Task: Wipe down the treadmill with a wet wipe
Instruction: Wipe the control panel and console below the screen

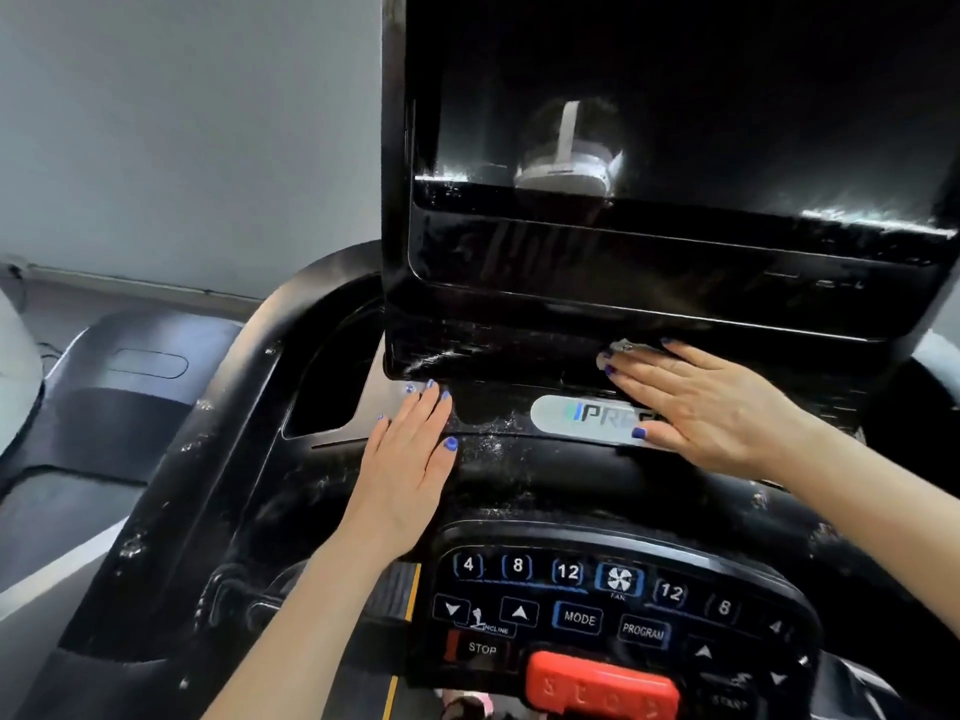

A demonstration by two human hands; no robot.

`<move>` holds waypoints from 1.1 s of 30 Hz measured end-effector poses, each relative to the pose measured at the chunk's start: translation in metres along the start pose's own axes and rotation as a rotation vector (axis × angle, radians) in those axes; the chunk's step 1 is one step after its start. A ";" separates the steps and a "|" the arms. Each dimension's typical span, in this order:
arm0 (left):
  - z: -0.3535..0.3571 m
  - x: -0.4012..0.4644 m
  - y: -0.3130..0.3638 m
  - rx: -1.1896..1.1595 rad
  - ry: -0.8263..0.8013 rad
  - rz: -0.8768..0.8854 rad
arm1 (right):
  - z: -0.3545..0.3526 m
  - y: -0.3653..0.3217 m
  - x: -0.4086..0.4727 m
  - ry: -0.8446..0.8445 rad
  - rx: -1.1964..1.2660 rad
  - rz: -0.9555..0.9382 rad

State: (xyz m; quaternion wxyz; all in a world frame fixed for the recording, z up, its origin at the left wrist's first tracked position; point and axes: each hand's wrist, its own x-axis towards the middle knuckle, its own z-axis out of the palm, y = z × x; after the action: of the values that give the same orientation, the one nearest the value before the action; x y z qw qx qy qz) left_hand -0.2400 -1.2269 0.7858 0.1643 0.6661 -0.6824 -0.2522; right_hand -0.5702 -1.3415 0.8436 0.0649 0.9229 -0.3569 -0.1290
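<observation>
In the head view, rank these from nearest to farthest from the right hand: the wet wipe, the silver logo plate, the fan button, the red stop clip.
1. wet wipe: under the fingers of the right hand.
2. silver logo plate: partly covered by the hand, by the thumb.
3. fan button: lower, on the keypad.
4. red stop clip: bottom edge, farthest.

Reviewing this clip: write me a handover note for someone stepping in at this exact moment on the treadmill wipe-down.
Right hand: flat, pressing the wet wipe against the lower edge of the screen housing.
Left hand: open, resting on the console ledge, holding nothing.
Done, by the look of it: wet streaks on the housing and ledge.
Left: button panel and red stop key show no clear streaks; other parts are out of view.
</observation>
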 end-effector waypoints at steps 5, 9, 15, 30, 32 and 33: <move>-0.004 0.000 0.014 0.009 -0.034 -0.044 | 0.002 0.003 -0.023 -0.107 -0.011 0.074; -0.001 0.003 0.044 -0.048 -0.086 -0.027 | -0.001 -0.020 0.006 -0.045 0.192 0.063; 0.000 0.012 0.060 -0.036 -0.123 -0.112 | 0.003 -0.003 -0.021 -0.141 0.377 0.035; 0.010 0.009 0.085 0.072 -0.081 -0.158 | 0.000 0.026 -0.032 -0.041 0.044 -0.121; 0.011 0.009 0.088 0.093 -0.081 -0.166 | 0.003 0.029 -0.035 -0.034 -0.021 -0.123; 0.012 0.010 0.089 0.104 -0.080 -0.170 | 0.005 0.030 -0.033 -0.006 -0.057 -0.126</move>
State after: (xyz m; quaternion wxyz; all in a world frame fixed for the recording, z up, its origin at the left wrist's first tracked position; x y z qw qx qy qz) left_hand -0.3212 -1.2362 0.8251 0.0801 0.7187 -0.6416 -0.2557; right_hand -0.6139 -1.3414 0.8518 0.0817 0.9409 -0.2947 -0.1457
